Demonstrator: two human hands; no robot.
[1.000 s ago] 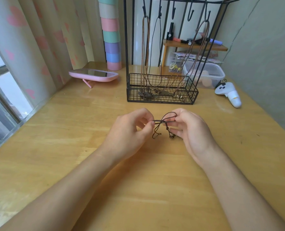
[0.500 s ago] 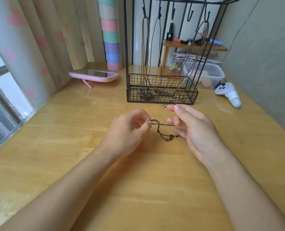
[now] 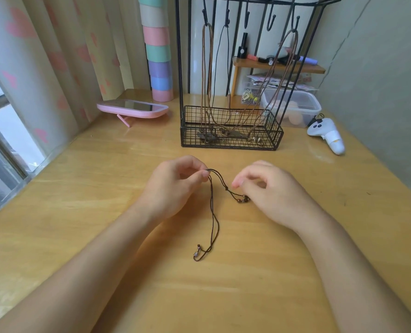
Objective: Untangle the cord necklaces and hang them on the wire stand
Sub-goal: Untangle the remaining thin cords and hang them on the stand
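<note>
A light wooden table [image 3: 79, 212] carries everything. A black wire stand [image 3: 231, 131] with a basket base sits toward the far edge. Left of it rests a pink-framed mirror [image 3: 132, 108] on its prop, with a stack of pastel cups [image 3: 157, 51] behind. To the right lie a clear lidded plastic container [image 3: 293, 105] and a white handheld controller [image 3: 327, 134]. A dark cord necklace [image 3: 213, 219] trails across the middle of the tabletop.

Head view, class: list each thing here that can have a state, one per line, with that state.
Dark cord necklace: loosened, trailing on the table, unhung.
Left hand: pinching the cord's top.
Right hand: fingers curled, next to the beads; grip unclear.
Wire stand: upright; three necklaces hung, two hooks free.
Pink mirror: tilted back.
Plastic box: lidded.
</note>
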